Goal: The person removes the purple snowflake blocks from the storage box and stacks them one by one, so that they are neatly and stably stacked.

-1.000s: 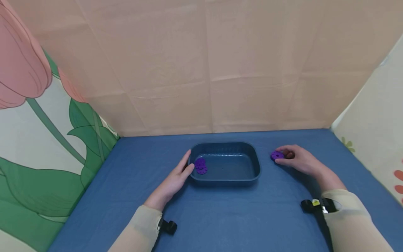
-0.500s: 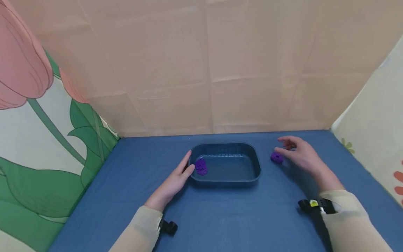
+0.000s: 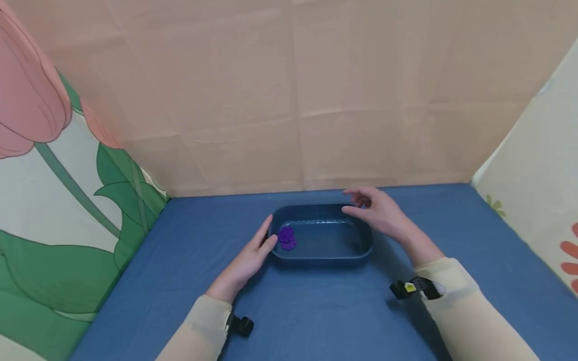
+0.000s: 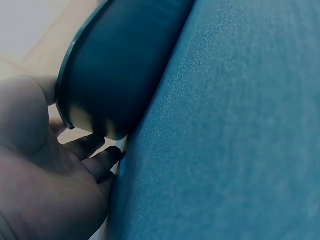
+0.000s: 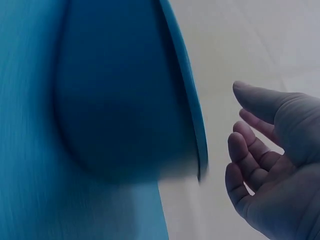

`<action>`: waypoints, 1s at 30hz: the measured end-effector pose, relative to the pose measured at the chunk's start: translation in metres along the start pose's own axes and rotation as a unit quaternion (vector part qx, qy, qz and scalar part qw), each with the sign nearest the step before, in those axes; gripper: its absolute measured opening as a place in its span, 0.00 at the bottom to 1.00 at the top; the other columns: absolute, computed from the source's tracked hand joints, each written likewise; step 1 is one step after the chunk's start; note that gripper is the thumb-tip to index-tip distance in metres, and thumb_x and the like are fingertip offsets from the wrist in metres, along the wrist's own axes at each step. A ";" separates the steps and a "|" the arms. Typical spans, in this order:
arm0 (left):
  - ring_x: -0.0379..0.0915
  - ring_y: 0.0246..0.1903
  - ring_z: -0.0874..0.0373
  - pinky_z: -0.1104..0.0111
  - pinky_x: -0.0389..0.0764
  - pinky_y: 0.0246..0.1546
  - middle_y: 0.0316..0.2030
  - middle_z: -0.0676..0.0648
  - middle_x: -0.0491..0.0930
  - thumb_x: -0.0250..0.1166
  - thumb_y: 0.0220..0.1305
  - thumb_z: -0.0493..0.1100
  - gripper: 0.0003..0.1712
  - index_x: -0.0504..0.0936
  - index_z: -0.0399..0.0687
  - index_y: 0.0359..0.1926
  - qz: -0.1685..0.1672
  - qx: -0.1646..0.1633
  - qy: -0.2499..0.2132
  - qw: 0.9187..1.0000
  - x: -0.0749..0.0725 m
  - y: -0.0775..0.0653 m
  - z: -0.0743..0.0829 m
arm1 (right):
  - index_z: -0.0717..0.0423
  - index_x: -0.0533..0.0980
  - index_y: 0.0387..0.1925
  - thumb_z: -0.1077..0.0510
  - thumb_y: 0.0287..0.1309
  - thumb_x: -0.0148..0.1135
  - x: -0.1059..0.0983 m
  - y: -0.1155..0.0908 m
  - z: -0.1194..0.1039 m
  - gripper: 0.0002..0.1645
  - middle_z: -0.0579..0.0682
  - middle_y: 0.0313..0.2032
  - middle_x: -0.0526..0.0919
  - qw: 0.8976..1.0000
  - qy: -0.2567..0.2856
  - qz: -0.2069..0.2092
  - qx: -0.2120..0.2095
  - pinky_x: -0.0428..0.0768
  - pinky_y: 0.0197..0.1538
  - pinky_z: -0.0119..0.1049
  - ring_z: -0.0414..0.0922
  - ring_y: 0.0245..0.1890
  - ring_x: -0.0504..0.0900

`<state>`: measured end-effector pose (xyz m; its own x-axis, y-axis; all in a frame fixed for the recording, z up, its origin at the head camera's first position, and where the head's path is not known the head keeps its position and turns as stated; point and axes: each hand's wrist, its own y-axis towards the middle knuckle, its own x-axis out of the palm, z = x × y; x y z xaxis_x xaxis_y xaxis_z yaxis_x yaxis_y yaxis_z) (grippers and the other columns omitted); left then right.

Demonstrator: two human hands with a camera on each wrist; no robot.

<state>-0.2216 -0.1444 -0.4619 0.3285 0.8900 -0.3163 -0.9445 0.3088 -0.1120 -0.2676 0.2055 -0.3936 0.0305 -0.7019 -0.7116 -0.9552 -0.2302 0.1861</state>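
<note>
A dark blue rectangular tray (image 3: 322,260) stands on the table. My left hand (image 3: 244,263) holds its left end, thumb at the rim and fingers against the outer wall, as the left wrist view also shows. Inside, near that end, lie purple flower-edged discs (image 3: 286,238), seemingly two overlapping. My right hand (image 3: 377,209) hovers over the tray's back right corner. Its fingers are loosely bent, with nothing between thumb and fingertips; the right wrist view shows the hand (image 5: 280,160) apart from the rim. The single purple disc right of the tray is out of sight, its spot covered by my right arm.
Blue cloth (image 3: 311,316) covers the table. A beige sheet (image 3: 235,110) hangs along the back edge. A flower-painted panel (image 3: 58,200) borders the left side, and a pale wall (image 3: 537,165) the right.
My right hand has let go of the purple disc right of the tray, lifted, and moved left to above the tray's right end. My left hand has stayed on the tray.
</note>
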 end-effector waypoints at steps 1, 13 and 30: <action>0.29 0.78 0.61 0.49 0.40 0.77 0.76 0.70 0.38 0.49 0.69 0.71 0.39 0.41 0.86 0.75 -0.003 -0.004 0.000 1.000 0.000 -0.001 0.003 | 0.42 0.76 0.61 0.38 0.60 0.66 0.004 0.002 -0.005 0.30 0.51 0.48 0.80 1.000 0.001 -0.006 -0.009 0.76 0.48 0.44 0.47 0.46 0.76; 0.31 0.78 0.58 0.45 0.39 0.76 0.77 0.67 0.40 0.50 0.69 0.71 0.38 0.43 0.88 0.74 0.010 -0.002 0.001 1.000 0.002 0.000 0.000 | 0.44 0.78 0.59 0.44 0.59 0.70 0.060 0.015 -0.047 0.28 0.49 0.47 0.79 0.996 0.021 -0.079 -0.045 0.78 0.49 0.42 0.45 0.44 0.77; 0.31 0.79 0.54 0.41 0.38 0.75 0.79 0.61 0.39 0.50 0.71 0.68 0.38 0.43 0.84 0.76 -0.006 -0.010 -0.008 1.000 0.002 -0.014 0.022 | 0.48 0.77 0.61 0.45 0.56 0.73 0.112 0.032 -0.057 0.32 0.51 0.48 0.80 0.988 -0.014 -0.149 -0.047 0.81 0.49 0.42 0.45 0.46 0.79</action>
<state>-0.2079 -0.1398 -0.4405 0.3388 0.8918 -0.2998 -0.9405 0.3125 -0.1334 -0.2782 0.0809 -0.4291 0.2976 -0.5751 -0.7620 -0.8731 -0.4869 0.0266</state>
